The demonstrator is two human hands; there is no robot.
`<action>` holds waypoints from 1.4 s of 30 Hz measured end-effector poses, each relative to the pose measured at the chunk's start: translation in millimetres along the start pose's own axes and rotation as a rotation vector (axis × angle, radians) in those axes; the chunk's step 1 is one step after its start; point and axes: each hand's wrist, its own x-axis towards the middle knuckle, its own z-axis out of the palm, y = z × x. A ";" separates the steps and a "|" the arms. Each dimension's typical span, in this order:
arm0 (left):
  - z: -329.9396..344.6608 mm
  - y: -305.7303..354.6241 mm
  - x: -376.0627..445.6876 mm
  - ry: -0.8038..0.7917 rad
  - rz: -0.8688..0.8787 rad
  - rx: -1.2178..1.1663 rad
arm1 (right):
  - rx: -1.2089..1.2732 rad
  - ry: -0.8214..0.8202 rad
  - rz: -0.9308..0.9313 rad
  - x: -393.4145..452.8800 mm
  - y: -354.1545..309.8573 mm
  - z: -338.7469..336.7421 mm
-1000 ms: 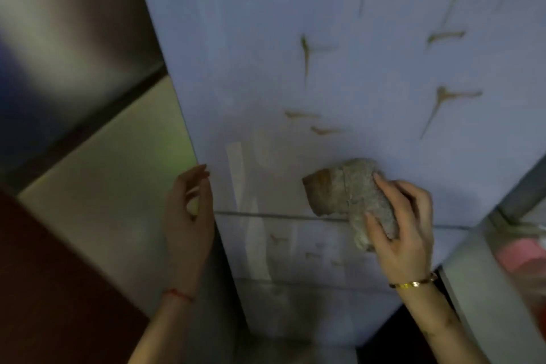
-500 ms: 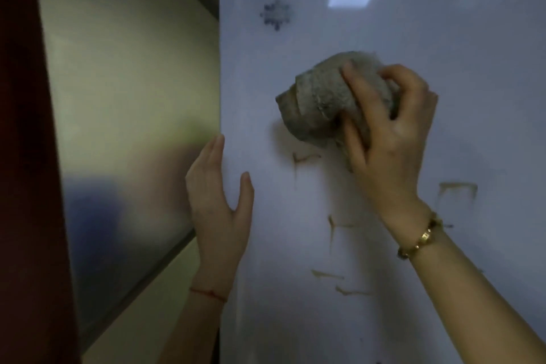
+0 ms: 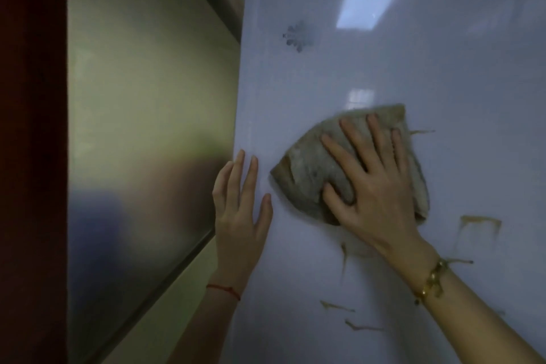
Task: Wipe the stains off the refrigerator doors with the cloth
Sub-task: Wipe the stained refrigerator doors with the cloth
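The pale refrigerator door fills the right of the head view. A grey-brown cloth lies flat against it at mid height. My right hand presses on the cloth with fingers spread, thumb tucked into a fold. My left hand rests flat on the door's left edge, fingers pointing up, holding nothing. Brown drip stains show to the right of the cloth and below it, with one streak under my right wrist and short smears lower down. A grey snowflake mark sits near the door's top left.
A shiny metal panel stands to the left of the refrigerator, and a dark red-brown surface runs along the far left edge. A bright window reflection glares near the door's top.
The view rose from the lower door to the upper one. My right hand carried the bunched cloth up, then down and right, and now presses it spread flat. My left hand stays on the door's left edge.
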 end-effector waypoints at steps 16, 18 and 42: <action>-0.8 -2.7 -1.4 0.048 0.006 -0.036 | -0.121 0.131 0.191 26.6 19.4 8.3; -0.5 -2.6 -1.8 0.054 0.008 -0.039 | -0.123 0.071 0.122 4.4 7.8 12.9; 13.9 10.6 -12.5 0.086 -0.004 -0.019 | -0.103 0.127 0.222 14.3 59.7 -17.4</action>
